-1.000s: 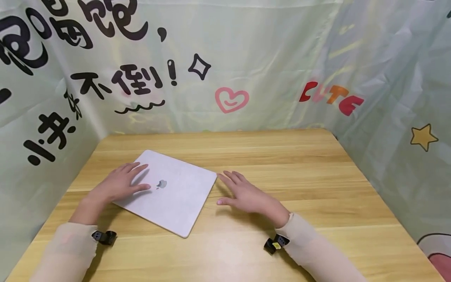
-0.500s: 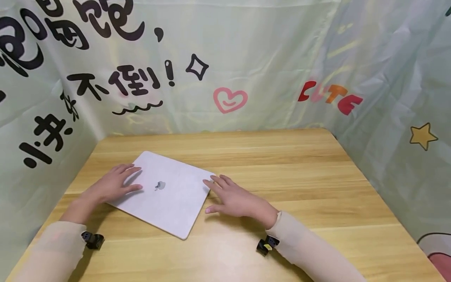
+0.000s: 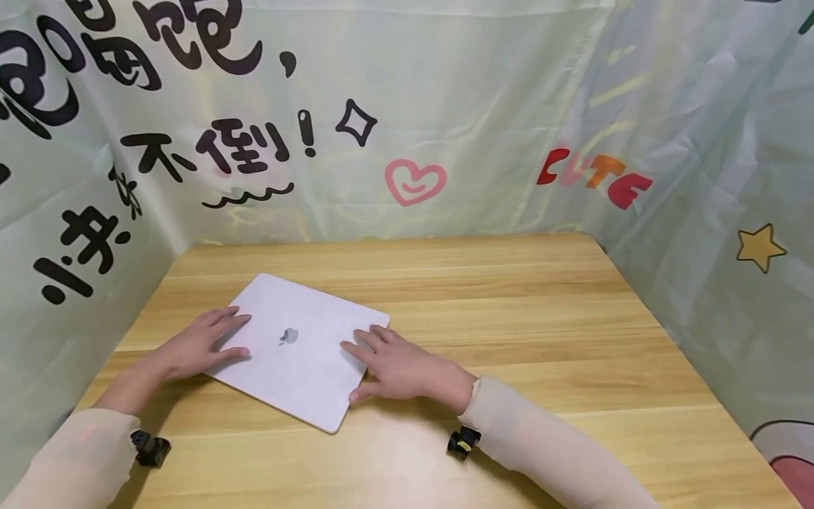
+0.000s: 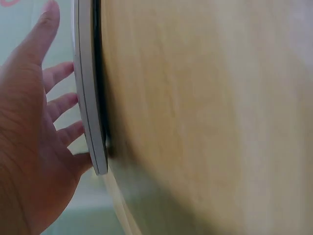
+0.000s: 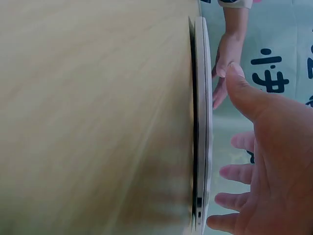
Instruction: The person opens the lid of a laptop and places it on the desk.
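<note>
A closed silver laptop with a dark apple logo lies turned at an angle on the wooden table. My left hand is over its left corner, fingers spread, with fingertips at the lid in the left wrist view. Over the right edge is my right hand, its fingers spread and extended above the lid. The right wrist view shows the laptop's side edge with small ports, and a gap between most of that hand's fingers and the lid. Neither hand grips anything.
The wooden table extends to the right of the laptop and in front of it. Printed cloth with black characters, a heart and a star hangs behind and at both sides. Small black cameras sit on both wrists.
My right hand has moved left, from beside the laptop to over its right edge. My left hand has shifted left and slightly down toward the laptop's left corner. The laptop stays closed.
</note>
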Demonstrator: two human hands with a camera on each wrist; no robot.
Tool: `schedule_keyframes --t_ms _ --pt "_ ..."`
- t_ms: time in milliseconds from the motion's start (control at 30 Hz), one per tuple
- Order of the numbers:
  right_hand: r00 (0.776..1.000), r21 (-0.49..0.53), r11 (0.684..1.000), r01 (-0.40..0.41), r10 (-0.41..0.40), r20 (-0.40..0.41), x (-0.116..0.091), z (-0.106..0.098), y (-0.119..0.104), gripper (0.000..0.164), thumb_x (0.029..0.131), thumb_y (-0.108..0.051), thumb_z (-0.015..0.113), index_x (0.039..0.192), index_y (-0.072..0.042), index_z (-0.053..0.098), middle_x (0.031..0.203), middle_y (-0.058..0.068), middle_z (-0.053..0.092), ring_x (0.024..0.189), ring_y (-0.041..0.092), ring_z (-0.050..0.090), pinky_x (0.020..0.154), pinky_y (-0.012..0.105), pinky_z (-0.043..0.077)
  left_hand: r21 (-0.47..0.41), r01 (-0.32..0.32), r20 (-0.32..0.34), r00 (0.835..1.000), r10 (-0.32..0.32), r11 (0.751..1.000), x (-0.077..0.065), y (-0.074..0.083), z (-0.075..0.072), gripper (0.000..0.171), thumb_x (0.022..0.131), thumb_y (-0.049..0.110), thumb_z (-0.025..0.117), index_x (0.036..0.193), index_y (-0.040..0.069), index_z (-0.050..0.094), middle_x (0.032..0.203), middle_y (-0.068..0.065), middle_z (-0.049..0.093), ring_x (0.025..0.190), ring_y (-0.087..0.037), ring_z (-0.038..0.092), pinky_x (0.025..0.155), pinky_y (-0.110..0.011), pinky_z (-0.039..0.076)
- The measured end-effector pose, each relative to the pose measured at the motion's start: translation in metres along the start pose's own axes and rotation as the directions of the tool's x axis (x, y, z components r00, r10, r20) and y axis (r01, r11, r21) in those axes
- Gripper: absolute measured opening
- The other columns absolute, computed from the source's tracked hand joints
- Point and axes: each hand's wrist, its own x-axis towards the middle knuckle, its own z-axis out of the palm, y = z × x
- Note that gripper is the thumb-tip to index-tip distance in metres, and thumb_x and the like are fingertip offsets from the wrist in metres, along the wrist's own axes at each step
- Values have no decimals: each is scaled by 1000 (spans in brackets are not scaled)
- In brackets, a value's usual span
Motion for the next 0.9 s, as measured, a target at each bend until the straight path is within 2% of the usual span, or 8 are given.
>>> schedule_keyframes --t_ms 167,333,533,733,900 --pt "999 -31 1000 3 -2 32 9 0 -9 88 89 -72 43 158 -22 21 160 11 21 144 39 20 118 45 16 -1 15 13 1000 -15 1000 -1 0 0 78 89 55 63 147 5 43 152 -28 28 135 -52 25 103 -71 24" --pt "997 -85 996 15 -9 77 18 5 -21 89 87 -76 38 158 -27 20 161 8 19 145 39 18 115 54 20 -12 21 9 1000 -21 1000 -4 1 1 80 87 55 66 146 6 44 151 -28 29 135 -52 26 102 -71 25" --pt "995 -165 986 -5 21 100 20 8 -29 91 82 -82 34 157 -32 22 161 6 19 144 40 21 110 63 25 -24 33 21 999 -32 999 -8 6 5 82 86 57 66 147 8 42 152 -27 28 135 -52 25 102 -71 25" --pt "993 -165 985 -49 67 102 19 8 -37 93 79 -85 35 156 -34 25 161 5 20 143 41 22 103 70 28 -27 53 27 998 -52 998 -12 12 6 85 85 59 66 148 8 42 153 -26 27 136 -51 23 103 -70 24" --pt "993 -137 990 -34 49 106 22 8 -47 92 77 -86 39 155 -38 25 162 3 18 144 40 19 104 71 25 -14 54 30 998 -54 998 -13 18 5 85 87 59 64 149 6 40 153 -27 26 137 -52 21 105 -70 22"
